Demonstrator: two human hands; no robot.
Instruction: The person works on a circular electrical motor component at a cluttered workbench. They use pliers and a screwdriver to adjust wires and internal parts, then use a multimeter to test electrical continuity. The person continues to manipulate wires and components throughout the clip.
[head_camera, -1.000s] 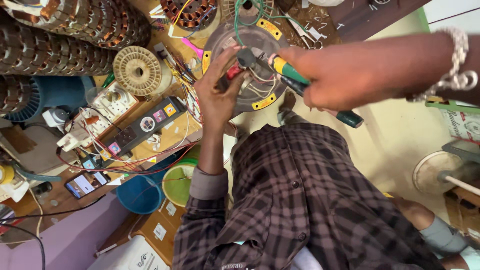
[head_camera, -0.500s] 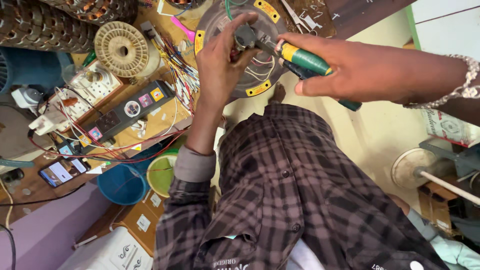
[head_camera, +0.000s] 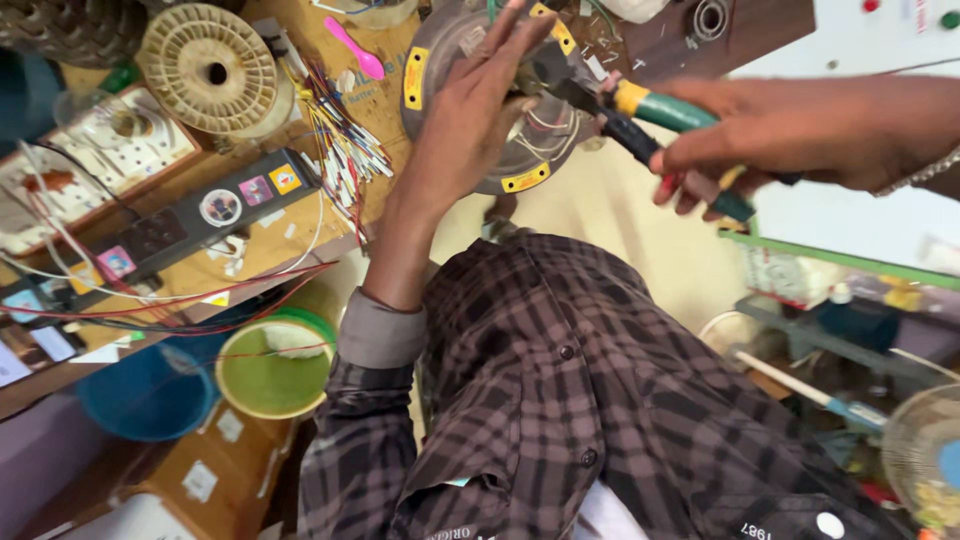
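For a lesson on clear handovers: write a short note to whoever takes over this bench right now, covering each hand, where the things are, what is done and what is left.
Left hand: open, fingers spread, steadying the round motor housing on the workbench.
Right hand: gripping pliers with green-and-yellow handles, jaws at the wiring in the housing's middle.
Nearby: bundle of coloured wires, cream spool, power strip.
Done: housing open, wiring exposed.
Left: wire work at the plier tips; loose wires show.

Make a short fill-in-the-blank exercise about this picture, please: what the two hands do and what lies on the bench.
1. The right hand grips pliers with ____ and yellow handles.
2. The left hand rests on a round grey ____ with yellow stickers.
3. Near the wire bundle lies a small ____ spoon.

Missing words: green; motor; pink
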